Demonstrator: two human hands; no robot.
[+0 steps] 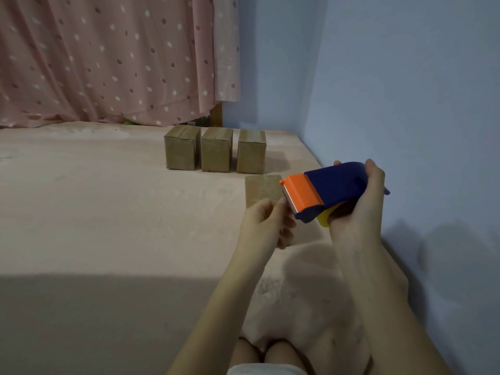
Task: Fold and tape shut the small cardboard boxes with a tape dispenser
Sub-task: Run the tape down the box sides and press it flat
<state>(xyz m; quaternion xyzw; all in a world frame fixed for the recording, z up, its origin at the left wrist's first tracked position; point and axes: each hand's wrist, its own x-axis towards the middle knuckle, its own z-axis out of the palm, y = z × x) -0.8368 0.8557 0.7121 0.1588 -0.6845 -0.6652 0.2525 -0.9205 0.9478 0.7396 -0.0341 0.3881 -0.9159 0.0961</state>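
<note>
Head view. Right hand (357,201) wraps around the blue-and-orange tape dispenser (330,192), held up in the air, orange cutter end toward the left. Left hand (266,221) has its fingers curled at the cutter edge, apparently pinching the loose tape end; the tape itself is too faint to confirm.

Beneath the hands sits a small cardboard box (261,189), flaps folded shut, centre seam showing, no tape seen on it. Judged step: freeing the tape end before sealing this box. Next move likely calls for drawing out a length, laying it along the seam, and pressing down.

Three closed boxes (216,152) stand in a row further back, well apart from the hands.

Surface: a bed with a pale pink sheet (108,212). Room: blue walls (405,77) at right, a spotted pink curtain (108,58) behind.
</note>
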